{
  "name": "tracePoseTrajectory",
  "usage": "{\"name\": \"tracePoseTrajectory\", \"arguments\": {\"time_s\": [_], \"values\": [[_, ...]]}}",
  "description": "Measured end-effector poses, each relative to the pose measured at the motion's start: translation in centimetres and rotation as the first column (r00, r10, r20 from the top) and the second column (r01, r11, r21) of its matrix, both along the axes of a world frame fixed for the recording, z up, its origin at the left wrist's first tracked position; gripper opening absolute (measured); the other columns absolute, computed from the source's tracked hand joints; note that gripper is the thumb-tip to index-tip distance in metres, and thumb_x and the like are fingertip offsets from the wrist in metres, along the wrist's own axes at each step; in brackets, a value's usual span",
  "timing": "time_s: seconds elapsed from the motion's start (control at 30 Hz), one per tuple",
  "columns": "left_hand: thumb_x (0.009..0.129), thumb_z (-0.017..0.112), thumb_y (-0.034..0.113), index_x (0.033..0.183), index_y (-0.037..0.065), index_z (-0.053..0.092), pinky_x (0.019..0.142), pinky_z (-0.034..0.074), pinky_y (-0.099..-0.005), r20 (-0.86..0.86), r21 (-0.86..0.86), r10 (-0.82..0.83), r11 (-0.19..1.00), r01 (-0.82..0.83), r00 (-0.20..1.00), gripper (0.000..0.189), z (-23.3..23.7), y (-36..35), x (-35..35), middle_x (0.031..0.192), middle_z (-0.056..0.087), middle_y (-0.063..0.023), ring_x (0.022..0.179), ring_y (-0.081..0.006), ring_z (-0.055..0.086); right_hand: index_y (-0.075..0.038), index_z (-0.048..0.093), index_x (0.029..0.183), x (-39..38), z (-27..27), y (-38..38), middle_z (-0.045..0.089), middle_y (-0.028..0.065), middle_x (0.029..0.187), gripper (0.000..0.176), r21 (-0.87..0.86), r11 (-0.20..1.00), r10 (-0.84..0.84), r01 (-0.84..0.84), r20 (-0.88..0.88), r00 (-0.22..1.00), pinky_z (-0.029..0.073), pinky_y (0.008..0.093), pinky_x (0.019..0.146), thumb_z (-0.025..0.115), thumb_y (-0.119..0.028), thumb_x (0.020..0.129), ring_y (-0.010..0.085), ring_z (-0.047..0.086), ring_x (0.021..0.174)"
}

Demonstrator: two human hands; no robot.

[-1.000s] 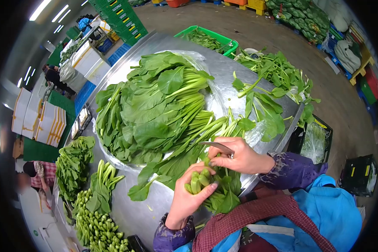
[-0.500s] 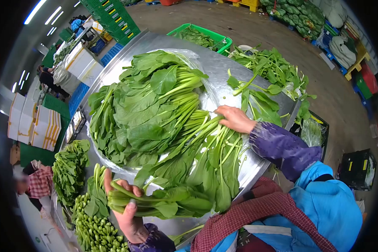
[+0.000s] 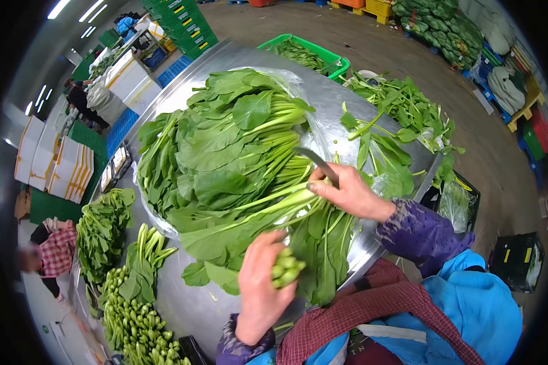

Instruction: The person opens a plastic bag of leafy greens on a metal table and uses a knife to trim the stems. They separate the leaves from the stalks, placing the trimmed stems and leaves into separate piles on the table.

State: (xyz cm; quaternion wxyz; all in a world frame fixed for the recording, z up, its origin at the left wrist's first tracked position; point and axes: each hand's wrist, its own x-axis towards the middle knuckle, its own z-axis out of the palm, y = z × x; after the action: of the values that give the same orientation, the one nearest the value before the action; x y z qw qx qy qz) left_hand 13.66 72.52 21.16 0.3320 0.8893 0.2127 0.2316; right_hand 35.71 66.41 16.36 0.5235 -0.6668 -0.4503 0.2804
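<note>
My left hand (image 3: pixel 263 281) is closed around a bunch of leafy greens, its pale green stem ends (image 3: pixel 288 268) pointing right. Above it, my right hand (image 3: pixel 352 193) grips a knife (image 3: pixel 316 163) with a thin, dark, slightly curved blade. The right thumb presses the stem end of a long leafy stalk (image 3: pixel 295 198), whose leaves trail left over the table. A large heap of leafy greens (image 3: pixel 219 143) lies on clear plastic just beyond both hands. More loose greens (image 3: pixel 329 252) spread between the hands and the table's near edge.
Stacked bunches (image 3: pixel 137 319) line the left side of the metal table (image 3: pixel 189 304). Loose leaves (image 3: pixel 402 103) pile at the far right corner, beside a green crate (image 3: pixel 341 67). Black crates (image 3: pixel 517 261) stand on the floor at right. Another person (image 3: pixel 52 249) is at far left.
My left hand has moved right and turned its bunch, so the stem ends now face right. My right hand has lifted from the pile's stems, and a knife now shows in it.
</note>
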Motion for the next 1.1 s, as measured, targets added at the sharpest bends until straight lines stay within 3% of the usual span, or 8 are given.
{"name": "tracePoseTrajectory", "arguments": {"time_s": [0.17, 0.3, 0.4, 0.47, 0.7, 0.87, 0.93, 1.1], "values": [[0.055, 0.072, -0.001, 0.097, 0.001, 0.056, 0.092, 0.041, -0.0441, -0.166, 0.329, 0.033, 0.944, 0.024, 0.986, 0.046, -0.4, -1.1, 1.9, 0.121, 0.049, -0.0208, 0.111, -0.0407, 0.048, 0.001, 0.06, 0.097, -3.4, 2.0, -1.3, 0.06, 0.0055, 0.078, 0.026, 0.021, 0.99, 0.138, -0.136, -0.19, 0.972, 0.044, 0.0278, 0.064, 0.067, -0.02, 0.082, 0.0102, 0.053, 0.072], [0.056, 0.074, 0.002, 0.097, 0.002, 0.057, 0.084, 0.044, -0.0425, -0.123, 0.144, -0.025, 0.989, 0.043, 0.992, 0.044, -0.8, -0.8, 1.5, 0.111, 0.051, -0.0193, 0.099, -0.0383, 0.053, 0.001, 0.059, 0.098, -3.4, 1.6, -1.9, 0.059, 0.0037, 0.078, 0.024, 0.096, 0.973, 0.227, -0.209, -0.27, 0.936, 0.045, 0.0258, 0.062, 0.066, -0.018, 0.084, 0.0091, 0.055, 0.073], [0.06, 0.075, 0.004, 0.093, 0.002, 0.057, 0.079, 0.046, -0.0398, -0.081, 0.023, 0.01, 1.0, -0.008, 0.997, 0.038, -0.9, -0.1, 1.2, 0.104, 0.054, -0.0176, 0.091, -0.0362, 0.056, -0.001, 0.059, 0.102, -2.3, 1.2, -1.9, 0.061, 0.0046, 0.084, 0.023, -0.127, 0.951, 0.217, -0.283, -0.38, 0.899, 0.048, 0.0291, 0.058, 0.064, -0.008, 0.081, 0.0153, 0.061, 0.072], [0.061, 0.075, 0.005, 0.091, 0.003, 0.056, 0.078, 0.046, -0.0398, -0.042, -0.1, 0.016, 0.995, -0.02, 0.999, 0.035, -1.0, 0.1, 1.0, 0.101, 0.055, -0.0171, 0.089, -0.0356, 0.056, -0.002, 0.058, 0.105, -2.7, -0.5, -1.4, 0.062, 0.0065, 0.092, 0.032, 0.219, 0.954, 0.054, -0.205, 0.547, 0.835, 0.05, 0.0336, 0.055, 0.062, 0.0, 0.073, 0.0246, 0.063, 0.07], [0.061, 0.075, 0.005, 0.087, 0.003, 0.059, 0.083, 0.044, -0.0381, -0.029, -0.24, -0.041, 0.97, 0.033, 0.999, 0.03, -0.3, 0.0, 0.9, 0.108, 0.056, -0.0172, 0.095, -0.0336, 0.057, -0.005, 0.057, 0.106, -2.5, -2.3, -0.8, 0.062, 0.0104, 0.094, 0.037, 0.021, 0.994, 0.069, -0.108, 0.649, 0.758, 0.051, 0.0373, 0.061, 0.058, 0.005, 0.07, 0.0291, 0.063, 0.076], [0.063, 0.074, 0.004, 0.093, 0.003, 0.058, 0.087, 0.044, -0.0381, -0.086, -0.18, -0.056, 0.983, 0.04, 0.995, 0.034, -0.1, 1.0, 0.4, 0.116, 0.051, -0.0195, 0.103, -0.0357, 0.054, -0.001, 0.058, 0.102, -1.5, -2.6, -0.7, 0.063, 0.0137, 0.086, 0.021, 0.153, 0.988, -0.054, -0.02, 0.469, 0.882, 0.05, 0.0384, 0.064, 0.06, -0.005, 0.081, 0.0312, 0.063, 0.076], [0.063, 0.075, 0.006, 0.092, 0.004, 0.059, 0.087, 0.044, -0.0383, -0.043, -0.177, -0.101, 0.98, 0.092, 0.994, 0.033, 0.4, 1.5, 0.3, 0.117, 0.051, -0.018, 0.104, -0.0327, 0.054, -0.001, 0.061, 0.097, -2.0, -0.1, -0.6, 0.064, 0.0146, 0.086, 0.016, 0.166, 0.98, 0.081, -0.114, 0.188, 0.979, 0.05, 0.0362, 0.064, 0.061, -0.011, 0.084, 0.0311, 0.063, 0.075], [0.07, 0.074, 0.014, 0.115, 0.016, 0.052, 0.088, 0.046, -0.0382, 0.548, -0.675, 0.161, 0.665, 0.32, 0.821, 0.05, 1.4, 4.9, -4.6, 0.125, 0.047, -0.0116, 0.102, -0.0232, 0.053, -0.002, 0.066, 0.094, 3.2, -2.7, -1.0, 0.068, 0.0138, 0.083, 0.016, 0.018, 0.995, -0.104, 0.103, 0.28, 0.954, 0.051, 0.0329, 0.07, 0.057, -0.013, 0.086, 0.0248, 0.066, 0.076]]}}
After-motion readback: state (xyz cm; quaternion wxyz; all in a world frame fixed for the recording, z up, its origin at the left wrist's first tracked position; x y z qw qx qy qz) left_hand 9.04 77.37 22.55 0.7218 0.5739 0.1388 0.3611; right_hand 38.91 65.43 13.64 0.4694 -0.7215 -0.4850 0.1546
